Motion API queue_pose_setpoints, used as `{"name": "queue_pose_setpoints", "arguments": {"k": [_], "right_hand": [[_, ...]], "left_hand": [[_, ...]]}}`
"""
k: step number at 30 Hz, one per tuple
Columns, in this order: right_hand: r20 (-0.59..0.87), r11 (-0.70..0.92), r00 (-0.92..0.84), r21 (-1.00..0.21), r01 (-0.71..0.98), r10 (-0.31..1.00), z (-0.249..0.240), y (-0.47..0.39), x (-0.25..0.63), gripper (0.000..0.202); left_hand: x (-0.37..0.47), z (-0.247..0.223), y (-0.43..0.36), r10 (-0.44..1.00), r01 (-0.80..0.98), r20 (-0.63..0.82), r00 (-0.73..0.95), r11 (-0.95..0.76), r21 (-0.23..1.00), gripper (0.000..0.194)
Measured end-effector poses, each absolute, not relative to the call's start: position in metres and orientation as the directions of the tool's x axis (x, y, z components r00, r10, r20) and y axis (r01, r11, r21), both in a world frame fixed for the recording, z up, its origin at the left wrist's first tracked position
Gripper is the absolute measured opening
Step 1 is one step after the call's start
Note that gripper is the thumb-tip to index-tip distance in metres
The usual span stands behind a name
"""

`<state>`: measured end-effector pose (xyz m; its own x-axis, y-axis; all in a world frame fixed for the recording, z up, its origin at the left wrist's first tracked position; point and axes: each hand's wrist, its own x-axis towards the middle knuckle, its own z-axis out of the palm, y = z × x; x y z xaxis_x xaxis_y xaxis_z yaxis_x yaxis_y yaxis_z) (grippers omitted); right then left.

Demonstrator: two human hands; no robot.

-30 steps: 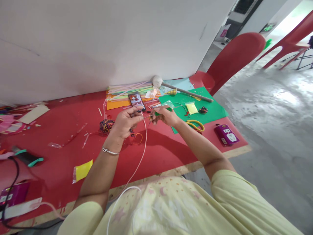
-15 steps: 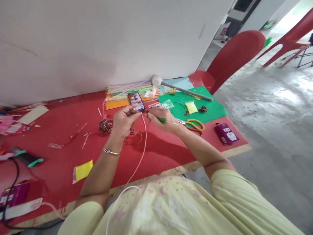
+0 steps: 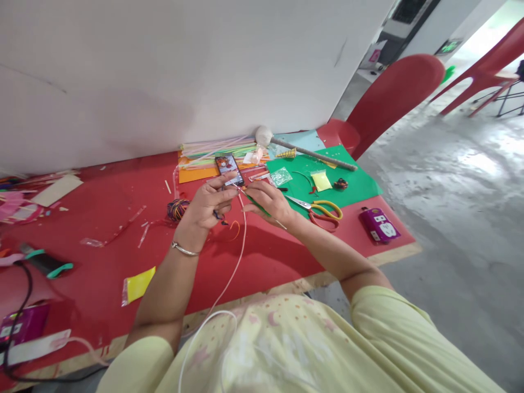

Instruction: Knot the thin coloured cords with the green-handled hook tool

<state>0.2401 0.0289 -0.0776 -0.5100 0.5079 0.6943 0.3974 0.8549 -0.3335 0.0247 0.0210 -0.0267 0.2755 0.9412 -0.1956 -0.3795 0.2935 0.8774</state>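
My left hand (image 3: 210, 204) has its thumb and forefinger pinched together just below the phone; what they hold is too small to make out. Dark thread (image 3: 220, 218) loops beneath its fingers, and a thin orange strand (image 3: 234, 232) lies lower. My right hand (image 3: 268, 203) is closed around a slim green-handled tool (image 3: 257, 206), whose front end meets the left fingertips. A pale cable (image 3: 244, 221) runs from near the phone's lower end, between my hands, down to my lap. The phone (image 3: 227, 166) lies lit behind the hands. A ball of multicoloured cord (image 3: 177, 209) sits left of my left hand.
Scissors (image 3: 317, 209) lie open-bladed right of my right hand, by a green sheet (image 3: 356, 183). Beyond are pastel sticks (image 3: 216, 148) and a grey rod with a white ball (image 3: 264, 136). A purple box (image 3: 379, 225) stands right; a yellow packet (image 3: 139, 286) lies front left.
The right hand has turned, so the green tool now slants down toward my wrist with its rear end showing. My left fingers have spread a little while the thumb and forefinger stay pinched.
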Motion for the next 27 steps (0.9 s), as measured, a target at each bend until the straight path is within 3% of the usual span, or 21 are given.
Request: {"name": "queue_pose_setpoints", "arguments": {"k": [3,8,13,17,19,23,27], "right_hand": [[0.657,0.885,-0.595,-0.308,0.349,0.463,-0.072,0.033,0.252,0.042],[0.558,0.869,-0.672,-0.387,0.309,0.487,-0.054,0.03,0.268,0.034],[0.52,0.779,-0.648,-0.599,0.188,0.556,-0.029,0.019,0.274,0.031],[0.371,0.436,-0.55,-0.9,-0.013,0.749,-0.027,0.013,0.272,0.041],[0.244,0.18,-0.537,-0.969,-0.17,0.808,-0.036,0.012,0.265,0.045],[0.069,-0.198,-0.566,-0.897,-0.396,0.821,-0.062,0.014,0.241,0.058],[-0.007,-0.285,-0.496,-0.825,-0.488,0.869,-0.072,0.018,0.222,0.064]], "left_hand": [[0.016,-0.025,0.022,0.929,-0.31,-0.219,0.299,0.312,0.898,0.059],[0.009,-0.026,0.025,0.935,-0.219,-0.2,0.294,0.27,0.938,0.051],[0.01,-0.023,0.027,0.933,-0.172,-0.161,0.322,0.225,0.959,0.045],[0.014,-0.021,0.026,0.928,-0.203,-0.126,0.35,0.207,0.957,0.041],[0.02,-0.021,0.024,0.929,-0.217,-0.117,0.35,0.202,0.955,0.043],[0.036,-0.024,0.018,0.947,-0.236,-0.117,0.299,0.192,0.953,0.048],[0.045,-0.024,0.014,0.977,-0.351,-0.083,0.195,0.149,0.924,0.051]]}}
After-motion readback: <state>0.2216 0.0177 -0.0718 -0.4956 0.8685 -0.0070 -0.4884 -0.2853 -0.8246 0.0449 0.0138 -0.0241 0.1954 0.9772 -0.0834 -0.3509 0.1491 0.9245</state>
